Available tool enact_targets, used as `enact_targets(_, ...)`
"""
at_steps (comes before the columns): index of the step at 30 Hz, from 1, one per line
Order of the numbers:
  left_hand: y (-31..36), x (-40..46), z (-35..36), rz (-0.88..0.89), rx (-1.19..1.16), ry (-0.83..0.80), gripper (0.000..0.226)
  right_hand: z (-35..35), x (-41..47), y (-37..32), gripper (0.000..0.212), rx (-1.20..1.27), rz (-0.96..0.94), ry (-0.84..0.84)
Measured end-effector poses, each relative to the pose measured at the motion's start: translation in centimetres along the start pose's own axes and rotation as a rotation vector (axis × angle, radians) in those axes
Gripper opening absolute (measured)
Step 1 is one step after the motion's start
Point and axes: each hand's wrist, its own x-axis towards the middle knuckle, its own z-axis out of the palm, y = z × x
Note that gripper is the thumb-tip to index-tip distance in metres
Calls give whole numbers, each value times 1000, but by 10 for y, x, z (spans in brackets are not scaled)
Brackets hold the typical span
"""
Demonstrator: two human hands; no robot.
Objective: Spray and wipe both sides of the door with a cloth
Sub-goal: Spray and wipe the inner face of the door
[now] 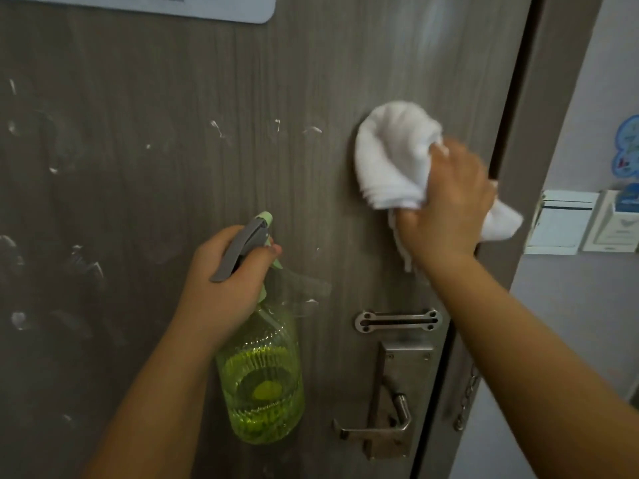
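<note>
The right hand (pixel 449 209) holds a bunched white cloth (pixel 394 157) in its grip and presses it flat on the brown door (pixel 173 184), at the right middle of the frame, close to the door's edge. The left hand (pixel 224 274) has its grip curled round the neck of a green spray bottle (pixel 261 382), low in the middle, with one finger by the trigger. The bottle hangs straight down.

Wet marks and white streaks lie to the left of the cloth, across the middle and left side of the frame. So the cloth likely has to slide left to reach them. The right hand is the nearer one for that. The metal handle (pixel 380 430) sits below the cloth, at the lower right.
</note>
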Motion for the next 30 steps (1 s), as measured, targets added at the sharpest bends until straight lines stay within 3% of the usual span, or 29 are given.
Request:
enact_targets(5, 1, -1, -3, 7, -27, 4, 29, -12, 52, -7, 49, 22, 331, 27)
enact_targets(8, -2, 0, -7, 0, -26, 30, 25, -9, 50, -25, 45, 9, 368, 51)
enact_targets(15, -4, 2, -17, 31, 17, 94, 30, 15, -38, -58, 47, 133, -73, -47)
enact_targets(19, -6, 0, -20, 41, 37, 111, 20, 16, -75, -69, 46, 213, -176, -60)
enact_targets(23, 0, -3, -21, 65, 49, 71, 30, 12, -85, -63, 40, 301, -193, -145)
enact_targets(25, 4, -3, -22, 82, 57, 46, 27, 3, -73, -65, 39, 367, -24, -190)
enact_targets(28, 10, 0, -23, 106, 51, 28, 27, -11, -58, -63, 33, 532, 429, -116)
enact_targets(30, 14, 0, -22, 132, 55, 31, 28, -17, -48, -55, 43, 633, 598, -74)
